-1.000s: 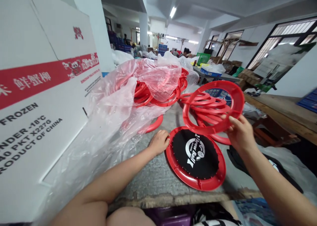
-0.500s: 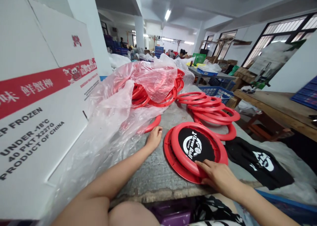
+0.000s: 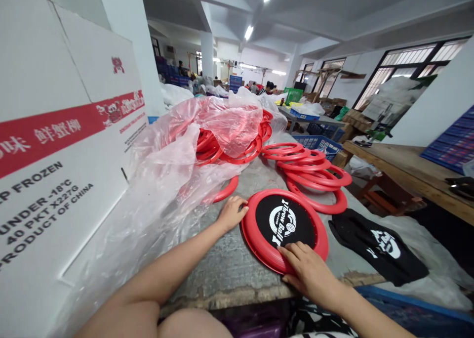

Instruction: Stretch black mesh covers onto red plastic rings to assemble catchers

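A red-rimmed disc (image 3: 266, 224) lies on the table, its black centre printed "Throw Ball" in white. Two red rings make up its rim, the upper one now closely covering the lower. My left hand (image 3: 233, 213) holds the disc's left edge with bent fingers, the thumb against the rim. At the near right edge, my right hand (image 3: 305, 266) grips the rim, fingers on top and thumb below at the side. To the right rest black printed fabric pieces (image 3: 381, 246).
Overlapping red rings (image 3: 314, 172) lie behind the disc. More rings sit under a clear plastic bag (image 3: 166, 180) at the back left. A white carton (image 3: 74, 180) stands at left. Below the table's front right edge is a blue crate (image 3: 414, 311).
My left hand has moved right onto the disc's edge. The upper ring has shifted left and now lines up over the lower ring, with my right hand still on the rim.
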Demonstrator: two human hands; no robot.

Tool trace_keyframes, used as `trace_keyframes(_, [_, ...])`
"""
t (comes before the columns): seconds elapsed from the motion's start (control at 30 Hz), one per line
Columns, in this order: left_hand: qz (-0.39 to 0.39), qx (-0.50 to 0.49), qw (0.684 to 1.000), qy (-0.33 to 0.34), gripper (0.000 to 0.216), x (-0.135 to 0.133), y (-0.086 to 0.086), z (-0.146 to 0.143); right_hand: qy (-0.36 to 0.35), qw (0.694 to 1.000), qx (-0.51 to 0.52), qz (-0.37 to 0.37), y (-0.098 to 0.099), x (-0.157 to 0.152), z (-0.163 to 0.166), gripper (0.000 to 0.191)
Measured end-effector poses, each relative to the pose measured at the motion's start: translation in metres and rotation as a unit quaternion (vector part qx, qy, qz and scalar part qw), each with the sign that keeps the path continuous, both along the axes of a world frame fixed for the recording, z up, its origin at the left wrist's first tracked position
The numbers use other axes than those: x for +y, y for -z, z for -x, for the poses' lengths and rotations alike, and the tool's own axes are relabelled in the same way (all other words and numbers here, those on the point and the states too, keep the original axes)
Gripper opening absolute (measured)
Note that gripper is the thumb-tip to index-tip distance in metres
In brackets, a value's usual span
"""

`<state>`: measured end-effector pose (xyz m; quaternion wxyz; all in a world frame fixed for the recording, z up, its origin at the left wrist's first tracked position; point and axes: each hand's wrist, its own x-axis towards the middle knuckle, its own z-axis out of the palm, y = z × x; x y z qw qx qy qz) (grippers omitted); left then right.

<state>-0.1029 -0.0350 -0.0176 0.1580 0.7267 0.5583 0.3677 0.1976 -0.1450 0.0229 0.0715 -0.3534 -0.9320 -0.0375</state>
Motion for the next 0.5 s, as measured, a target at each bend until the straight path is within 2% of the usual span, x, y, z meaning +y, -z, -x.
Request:
trace_keyframes(0.1, [-0.002, -0.005, 1.000, 0.004, 0.019, 0.001, 0.001, 0.000, 0.013, 0.999, 0.013, 0.030, 0.006, -0.002, -0.002, 0.068])
trace_keyframes(0.17, [-0.007, -0.007, 1.000, 0.001, 0.020, 0.000, 0.002, 0.000, 0.019, 0.999, 0.009, 0.044, 0.009, -0.002, -0.004, 0.065])
trace_keyframes(0.27, [-0.041, -0.017, 0.999, 0.003, 0.025, -0.003, 0.003, 0.000, 0.004, 0.997, 0.005, 0.075, 0.001, -0.003, -0.007, 0.058])
trace_keyframes(0.37, [-0.100, -0.039, 0.993, 0.049, 0.033, -0.012, -0.005, 0.000, -0.028, 0.995, 0.026, 0.094, -0.035, -0.005, -0.016, 0.057])
trace_keyframes(0.43, [-0.129, -0.061, 0.984, 0.108, 0.041, -0.023, -0.021, -0.004, -0.042, 0.993, 0.041, 0.104, -0.074, -0.009, -0.028, 0.055])
trace_keyframes(0.5, [-0.151, -0.097, 0.969, 0.173, 0.054, -0.036, -0.046, -0.014, -0.056, 0.992, 0.055, 0.096, -0.118, -0.013, -0.045, 0.054])
